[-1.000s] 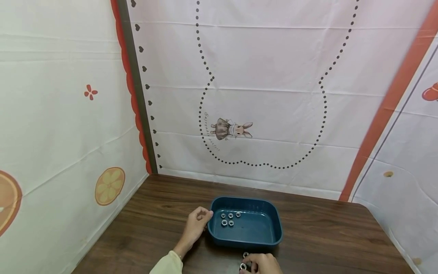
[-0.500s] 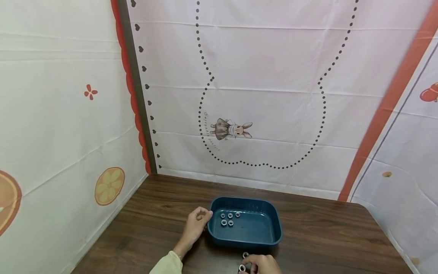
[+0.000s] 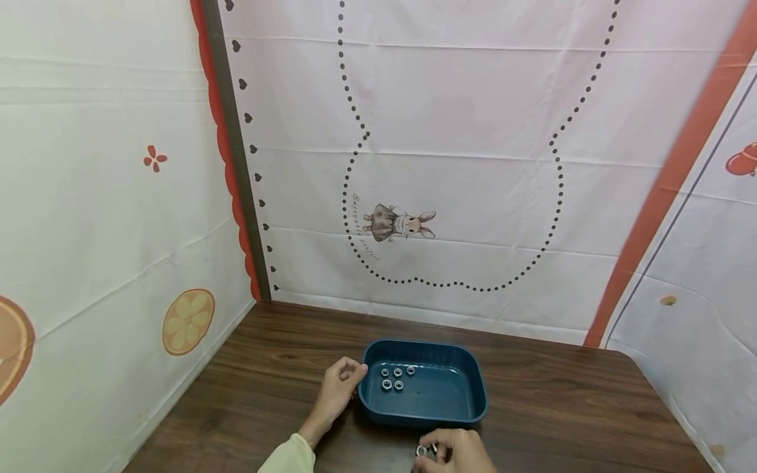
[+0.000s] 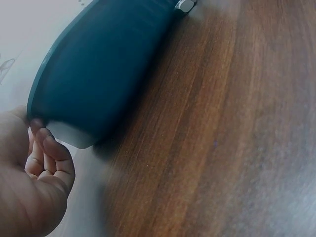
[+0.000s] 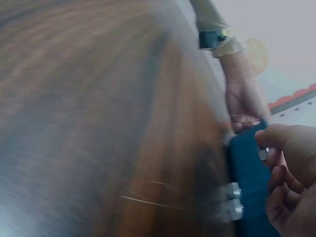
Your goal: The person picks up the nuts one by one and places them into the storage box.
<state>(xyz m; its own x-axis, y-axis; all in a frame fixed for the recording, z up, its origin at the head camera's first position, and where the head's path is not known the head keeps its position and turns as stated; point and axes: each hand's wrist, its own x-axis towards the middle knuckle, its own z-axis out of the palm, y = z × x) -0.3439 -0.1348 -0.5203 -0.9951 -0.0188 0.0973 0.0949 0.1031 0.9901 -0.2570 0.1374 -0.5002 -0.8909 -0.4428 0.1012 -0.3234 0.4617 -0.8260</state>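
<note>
Tray [image 3: 443, 394] on table [image 3: 562, 394], back cloth [image 3: 461, 131] behind, side cloths [image 3: 89, 217] L & R. Five nuts [image 3: 399, 385] inside, in tray's L half: three at rear, two before them. L hand [image 3: 340, 392] at tray's L rim; R hand [image 3: 460, 452] before tray's near side, nut [image 5: 263, 154] btwn thumb & fingers. Two more nuts [image 5: 237, 209] beside tray nr R hand, per R wrist view.

Blue tray [image 3: 443, 397] on brown wooden table [image 3: 562, 407]. Five metal nuts [image 3: 398, 372] inside, toward tray's left end: three in back row, two in front. Left hand [image 3: 338, 392], below it pale yellow sleeve [image 3: 290, 455], grips tray's left rim. Right hand [image 3: 458, 451] near tray's front side, single nut [image 3: 422, 451] pinched at fingertips. White cloth [image 3: 461, 98] behind table, rabbit print [image 3: 393, 223] on it.
</note>
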